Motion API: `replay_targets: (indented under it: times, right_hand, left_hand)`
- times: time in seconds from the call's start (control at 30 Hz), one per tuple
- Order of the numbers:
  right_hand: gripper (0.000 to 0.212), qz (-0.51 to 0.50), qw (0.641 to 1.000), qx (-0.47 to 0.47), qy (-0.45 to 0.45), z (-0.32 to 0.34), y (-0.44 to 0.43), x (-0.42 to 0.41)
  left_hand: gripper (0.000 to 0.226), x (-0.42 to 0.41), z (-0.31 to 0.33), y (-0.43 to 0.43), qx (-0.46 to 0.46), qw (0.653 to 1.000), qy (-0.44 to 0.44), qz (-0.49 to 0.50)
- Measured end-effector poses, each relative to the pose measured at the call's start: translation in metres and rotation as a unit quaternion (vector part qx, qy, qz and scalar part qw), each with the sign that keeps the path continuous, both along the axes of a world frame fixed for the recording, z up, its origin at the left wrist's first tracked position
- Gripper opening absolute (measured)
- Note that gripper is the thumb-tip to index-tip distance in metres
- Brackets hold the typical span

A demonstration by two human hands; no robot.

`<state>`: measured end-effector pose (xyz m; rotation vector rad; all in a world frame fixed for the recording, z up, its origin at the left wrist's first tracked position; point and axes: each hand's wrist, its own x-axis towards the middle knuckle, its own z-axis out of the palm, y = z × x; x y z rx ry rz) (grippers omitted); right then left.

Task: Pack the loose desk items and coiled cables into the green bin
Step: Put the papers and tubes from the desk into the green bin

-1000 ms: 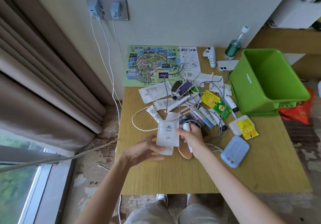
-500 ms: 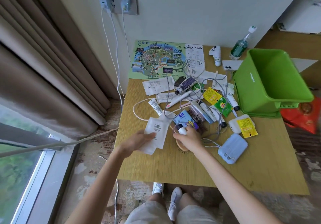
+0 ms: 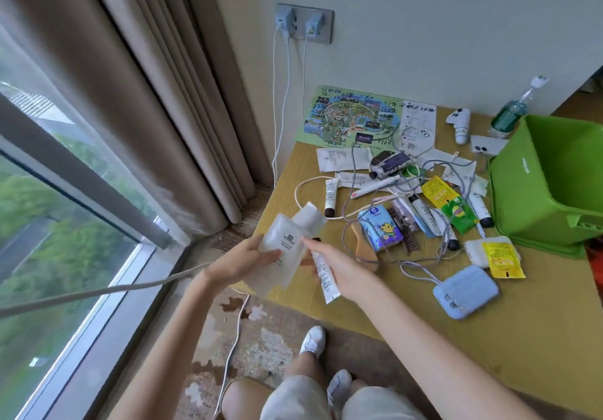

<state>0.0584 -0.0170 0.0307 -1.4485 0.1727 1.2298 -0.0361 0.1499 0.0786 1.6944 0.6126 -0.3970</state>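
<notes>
My left hand (image 3: 243, 261) holds a frosted white pouch (image 3: 288, 246) above the desk's near left corner. My right hand (image 3: 342, 268) grips a small white tube (image 3: 323, 276) right beside the pouch. The green bin (image 3: 551, 184) stands tilted at the desk's right edge, its open mouth toward me. Loose items cover the desk middle: a blue tissue pack (image 3: 380, 228), a wooden brush (image 3: 362, 245), tubes, sachets and tangled grey cables (image 3: 421, 259).
A blue case (image 3: 465, 290) lies near the front. A printed map (image 3: 352, 118), a white figure (image 3: 460, 122) and a green bottle (image 3: 510, 114) sit by the wall. White charger cables (image 3: 280, 100) hang from the socket. Curtain and window are left.
Both hands lifted toward the near left corner; the right hand came off the pile with a white tube, uncovering the wooden brush. The view swung left.
</notes>
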Motion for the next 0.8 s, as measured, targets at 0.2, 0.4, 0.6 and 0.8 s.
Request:
replay_targets:
  times: [0.2,0.4,0.6,0.8]
  right_hand:
    - [0.052,-0.086,0.982,0.165,0.025,0.033,0.023,0.010]
    - [0.042,-0.209,0.965,0.155,-0.023,0.059,0.015,0.051]
    - [0.042,-0.305,0.942,0.115,-0.075,0.065,-0.006,0.113]
    - [0.037,-0.367,0.919,0.011,-0.142,0.055,-0.025,0.183]
  left_hand:
    - [0.025,0.001,0.026,-0.011,-0.071,0.990,-0.116,0.040]
    - [0.033,0.059,0.041,-0.039,-0.043,0.988,-0.148,-0.004]
    - [0.027,0.143,0.031,-0.048,-0.007,0.989,-0.137,-0.053]
    - [0.015,0.239,0.008,-0.024,0.086,0.986,-0.138,-0.035]
